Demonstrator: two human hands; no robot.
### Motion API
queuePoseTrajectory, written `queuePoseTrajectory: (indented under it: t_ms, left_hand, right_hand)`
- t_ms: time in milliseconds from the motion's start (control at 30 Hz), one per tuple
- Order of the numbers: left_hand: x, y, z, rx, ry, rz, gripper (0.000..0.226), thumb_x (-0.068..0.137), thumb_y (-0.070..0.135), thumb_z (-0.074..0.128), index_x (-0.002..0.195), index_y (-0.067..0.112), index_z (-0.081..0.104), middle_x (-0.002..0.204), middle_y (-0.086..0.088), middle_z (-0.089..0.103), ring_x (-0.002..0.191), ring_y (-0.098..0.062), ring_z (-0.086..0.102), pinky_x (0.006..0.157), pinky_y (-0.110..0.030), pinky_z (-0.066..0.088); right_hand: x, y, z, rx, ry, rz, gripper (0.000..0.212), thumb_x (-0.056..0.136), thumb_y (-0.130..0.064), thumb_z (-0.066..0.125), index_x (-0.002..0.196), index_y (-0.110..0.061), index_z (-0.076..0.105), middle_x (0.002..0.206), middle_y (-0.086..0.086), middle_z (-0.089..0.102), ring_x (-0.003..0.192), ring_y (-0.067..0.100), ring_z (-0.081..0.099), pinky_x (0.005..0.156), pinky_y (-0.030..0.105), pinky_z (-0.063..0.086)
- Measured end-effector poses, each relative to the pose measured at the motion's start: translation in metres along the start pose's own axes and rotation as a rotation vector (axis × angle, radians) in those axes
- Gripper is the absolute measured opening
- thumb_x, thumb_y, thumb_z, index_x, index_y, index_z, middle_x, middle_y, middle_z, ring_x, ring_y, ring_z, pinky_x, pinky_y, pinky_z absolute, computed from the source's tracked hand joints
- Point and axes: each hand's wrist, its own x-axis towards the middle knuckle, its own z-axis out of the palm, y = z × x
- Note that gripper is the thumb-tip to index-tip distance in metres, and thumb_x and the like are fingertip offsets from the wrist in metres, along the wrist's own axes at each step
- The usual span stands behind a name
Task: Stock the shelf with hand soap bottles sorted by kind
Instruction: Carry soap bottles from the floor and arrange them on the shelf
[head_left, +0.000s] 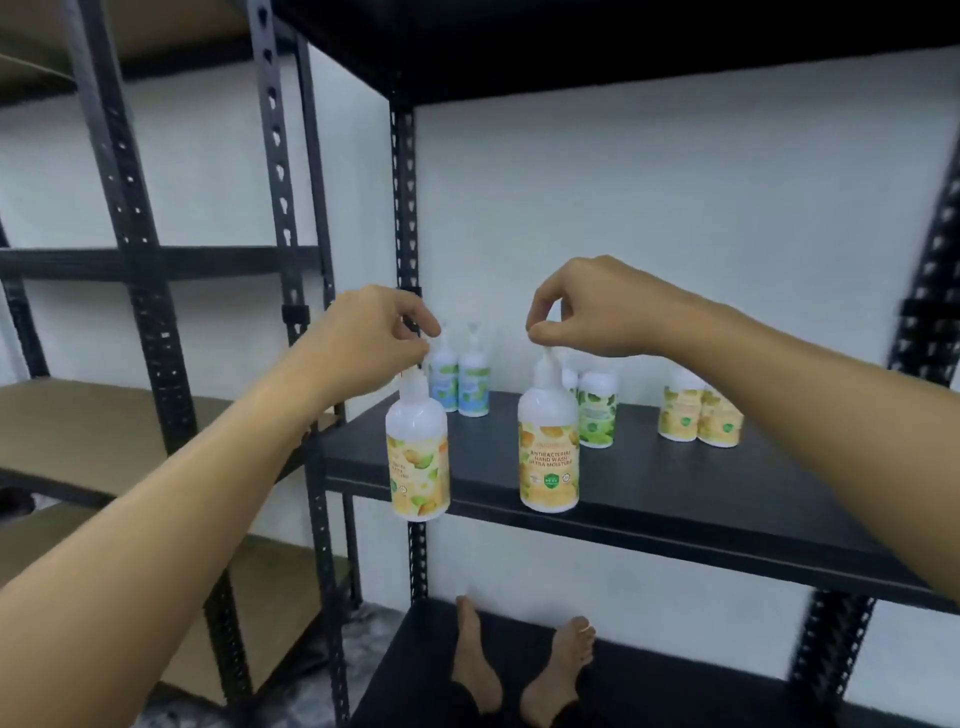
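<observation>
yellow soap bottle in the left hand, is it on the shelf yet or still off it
Off it. The yellow soap bottle hangs by its pump from the left hand, its base below the black shelf board and out past its left front corner.

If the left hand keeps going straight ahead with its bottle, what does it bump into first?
Probably the black upright post at the shelf's front corner. The left hand and its yellow bottle sit right before it, with the blue bottles behind; depth is unclear.

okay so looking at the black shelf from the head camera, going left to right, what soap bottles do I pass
Yellow bottle held by the left hand → blue-label pair → yellow bottle under the right hand → green-label bottle → yellow-label pair.
</observation>
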Motion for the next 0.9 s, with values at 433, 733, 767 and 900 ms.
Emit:
queuePoseTrajectory:
  t_ms: [433, 733, 767, 900]
  left_hand:
    - [0.106, 0.061, 0.068, -0.097, -0.111, 0.19, 0.019, 0.092, 0.017, 0.058, 0.096, 0.032, 0.069, 0.086, 0.008, 0.069, 0.07, -0.003, 0.062, 0.054, -0.015, 0.038]
    - [0.153, 0.11, 0.124, -0.179, -0.186, 0.288, 0.018, 0.092, 0.018, 0.059, 0.09, 0.031, 0.071, 0.09, 0.001, 0.068, 0.08, -0.017, 0.063, 0.06, -0.022, 0.046]
    - [0.157, 0.115, 0.13, -0.187, -0.193, 0.296, 0.018, 0.092, 0.017, 0.059, 0.09, 0.031, 0.071, 0.09, 0.001, 0.068, 0.079, -0.017, 0.064, 0.06, -0.022, 0.045]
    - [0.168, 0.13, 0.153, -0.199, -0.211, 0.325, 0.02, 0.093, 0.015, 0.058, 0.091, 0.029, 0.071, 0.09, -0.001, 0.069, 0.079, -0.019, 0.064, 0.058, -0.021, 0.043]
  right_hand:
    - [-0.004, 0.121, -0.027, -0.174, -0.052, 0.214, 0.014, 0.091, -0.038, 0.059, 0.097, -0.034, 0.072, 0.078, -0.024, 0.052, 0.076, 0.002, 0.056, 0.076, 0.036, 0.054]
    - [-0.027, 0.193, -0.018, -0.195, -0.101, 0.38, 0.016, 0.095, -0.038, 0.057, 0.104, -0.033, 0.069, 0.089, -0.016, 0.058, 0.085, 0.012, 0.061, 0.078, 0.036, 0.053]
    - [-0.029, 0.2, -0.016, -0.202, -0.097, 0.397, 0.017, 0.095, -0.039, 0.056, 0.105, -0.033, 0.069, 0.091, -0.014, 0.059, 0.086, 0.013, 0.061, 0.079, 0.036, 0.053]
    - [-0.036, 0.228, -0.008, -0.207, -0.068, 0.459, 0.017, 0.096, -0.037, 0.055, 0.107, -0.034, 0.068, 0.095, -0.01, 0.06, 0.087, 0.015, 0.061, 0.079, 0.036, 0.053]
